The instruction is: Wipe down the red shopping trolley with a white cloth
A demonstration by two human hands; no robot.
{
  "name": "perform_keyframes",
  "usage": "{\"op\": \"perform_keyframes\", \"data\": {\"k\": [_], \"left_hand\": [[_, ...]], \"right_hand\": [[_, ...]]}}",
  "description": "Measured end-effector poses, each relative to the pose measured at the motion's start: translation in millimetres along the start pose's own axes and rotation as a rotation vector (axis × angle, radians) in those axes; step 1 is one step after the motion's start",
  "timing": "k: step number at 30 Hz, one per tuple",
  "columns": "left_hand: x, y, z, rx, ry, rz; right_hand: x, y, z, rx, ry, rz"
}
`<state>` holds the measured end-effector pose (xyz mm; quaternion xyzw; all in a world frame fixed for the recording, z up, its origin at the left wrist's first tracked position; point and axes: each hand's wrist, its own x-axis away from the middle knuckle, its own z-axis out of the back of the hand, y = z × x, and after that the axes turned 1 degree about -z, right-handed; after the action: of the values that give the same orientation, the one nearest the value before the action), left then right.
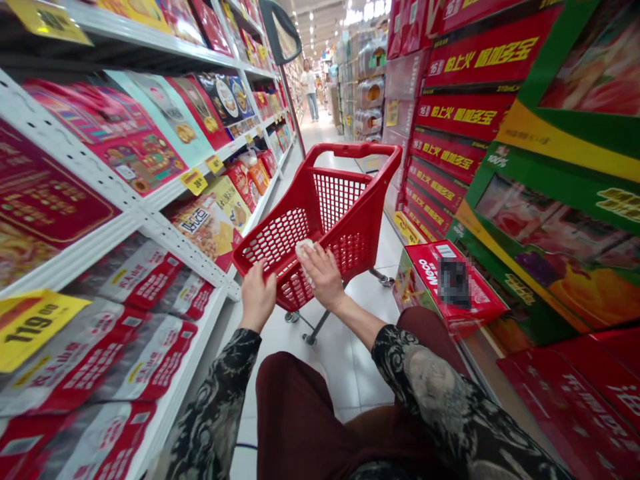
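A red plastic shopping cart (350, 250) with a perforated basket stands in front of my knees. My left hand (257, 297) is closed over the near left corner of its rim. My right hand (323, 273) lies on the near part of the basket and presses a crumpled white cloth (304, 249) against the red plastic. Only a bit of the cloth shows past my fingers, so its full size is hidden. The basket floor is partly visible through the open top.
Shelves of boxed snacks (205, 223) and wrapped bottle packs (155, 353) line the left side. Stacked red drink cartons (450, 110) and green boxes (565, 220) rise on the right. A red Meco box (425, 267) juts out near my right knee. A person (310, 90) stands far down the aisle.
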<state>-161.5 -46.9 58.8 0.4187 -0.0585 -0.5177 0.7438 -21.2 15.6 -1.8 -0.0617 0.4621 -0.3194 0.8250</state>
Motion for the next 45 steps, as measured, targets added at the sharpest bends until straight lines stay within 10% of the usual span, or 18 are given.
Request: {"op": "perform_keyframes", "data": {"k": [4,14,21,33,39,45], "left_hand": [[16.2,-15.2,-15.9,-0.360,-0.177,-0.124],[20.6,-25.3,-21.8,-0.492,-0.185,-0.134],[21.4,-21.6,-22.3,-0.503,-0.189,-0.118],[22.6,-15.1,-17.9,-0.546,-0.219,-0.093],[18.5,-1.2,-26.3,-0.581,-0.223,-0.161],[20.2,13.0,-40.7,-0.656,-0.257,-0.219]], "right_hand": [[21.0,4.5,-25.2,0.016,-0.071,0.038],[72.4,19.8,-43.2,0.037,-0.153,0.168],[33.7,8.9,-10.0,0.017,0.082,0.060],[74.4,32.2,-31.4,0.147,-0.212,0.147],[22.9,28.5,2.4,0.167,-0.004,0.073],[16.6,38.9,-14.2,0.271,-0.103,0.081]]}}
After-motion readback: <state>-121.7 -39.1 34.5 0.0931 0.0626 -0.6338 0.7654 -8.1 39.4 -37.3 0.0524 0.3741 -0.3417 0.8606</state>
